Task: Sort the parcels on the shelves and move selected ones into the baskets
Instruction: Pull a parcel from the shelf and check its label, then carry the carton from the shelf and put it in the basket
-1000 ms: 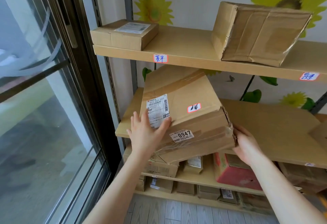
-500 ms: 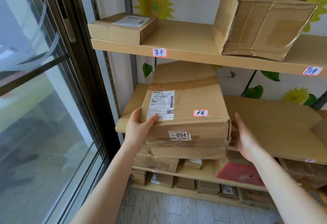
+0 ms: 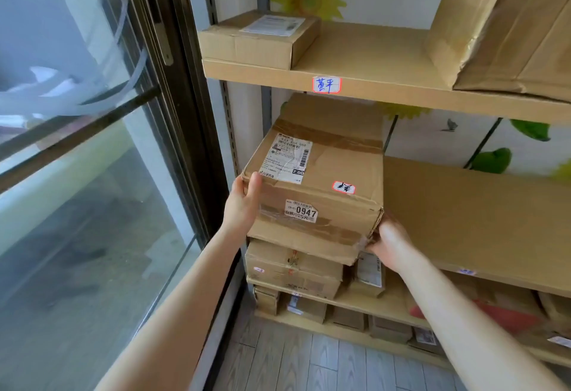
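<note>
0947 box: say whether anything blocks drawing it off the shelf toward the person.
Nothing visible does. Left hand and right hand grip the 0947 box at its front corners; open air lies in front. No basket shows.

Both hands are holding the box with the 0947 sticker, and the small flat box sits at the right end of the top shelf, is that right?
Not quite: the small flat box sits at the left end of the top shelf, as the head view shows. The left hand and right hand do hold the 0947 box.
</note>
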Action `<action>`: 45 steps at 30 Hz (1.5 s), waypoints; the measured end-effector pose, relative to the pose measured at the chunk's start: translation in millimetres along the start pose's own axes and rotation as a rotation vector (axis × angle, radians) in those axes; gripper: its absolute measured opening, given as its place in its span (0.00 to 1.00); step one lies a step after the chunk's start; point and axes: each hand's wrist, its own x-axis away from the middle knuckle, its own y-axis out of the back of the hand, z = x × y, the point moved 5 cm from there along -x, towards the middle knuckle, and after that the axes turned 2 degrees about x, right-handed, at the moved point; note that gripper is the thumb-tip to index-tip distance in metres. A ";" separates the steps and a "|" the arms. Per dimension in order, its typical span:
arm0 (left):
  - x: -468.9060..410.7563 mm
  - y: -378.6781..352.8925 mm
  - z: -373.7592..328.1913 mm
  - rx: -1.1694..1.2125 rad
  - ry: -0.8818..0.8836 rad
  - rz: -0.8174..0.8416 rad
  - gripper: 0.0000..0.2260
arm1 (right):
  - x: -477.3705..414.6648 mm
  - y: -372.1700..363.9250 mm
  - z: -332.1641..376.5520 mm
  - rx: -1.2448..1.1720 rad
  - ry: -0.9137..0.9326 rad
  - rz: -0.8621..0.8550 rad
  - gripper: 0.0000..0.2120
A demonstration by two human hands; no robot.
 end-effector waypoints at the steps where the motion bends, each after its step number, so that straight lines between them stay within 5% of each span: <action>1: -10.1 2.5 -0.8 -0.022 0.050 0.000 0.21 | -4.1 -8.3 4.0 -0.010 -0.007 0.006 0.17; 6: -46.3 15.2 2.6 -0.078 0.217 0.011 0.29 | -26.6 -44.4 14.7 -0.054 -0.019 -0.015 0.15; 17: -76.2 21.3 11.7 0.004 0.195 -0.028 0.29 | -53.1 -67.1 16.3 -0.082 -0.011 -0.082 0.10; 22: -58.7 27.2 39.5 0.149 0.040 -0.274 0.18 | -45.4 -56.0 -0.4 -0.258 0.047 -0.084 0.06; 26: -42.0 31.0 110.7 0.096 0.135 -0.415 0.16 | -27.3 -27.8 -58.3 -0.194 0.172 -0.198 0.05; 33: -49.6 6.9 239.6 -0.325 0.340 -0.138 0.15 | -42.3 12.7 -176.8 0.205 0.149 -0.357 0.07; 35: -64.6 -1.2 267.0 -0.348 0.381 -0.091 0.06 | -69.4 18.5 -194.4 0.319 0.130 -0.375 0.06; 38: -85.7 -9.8 306.2 -0.373 0.448 -0.075 0.21 | -114.4 20.7 -214.6 0.476 0.079 -0.387 0.19; 41: -96.5 -18.4 337.1 -0.349 0.424 -0.045 0.15 | -146.8 13.1 -235.8 0.457 -0.017 -0.311 0.28; 45: -88.1 -21.4 341.1 -0.328 0.340 -0.089 0.15 | -154.0 19.0 -250.0 0.341 -0.039 -0.348 0.29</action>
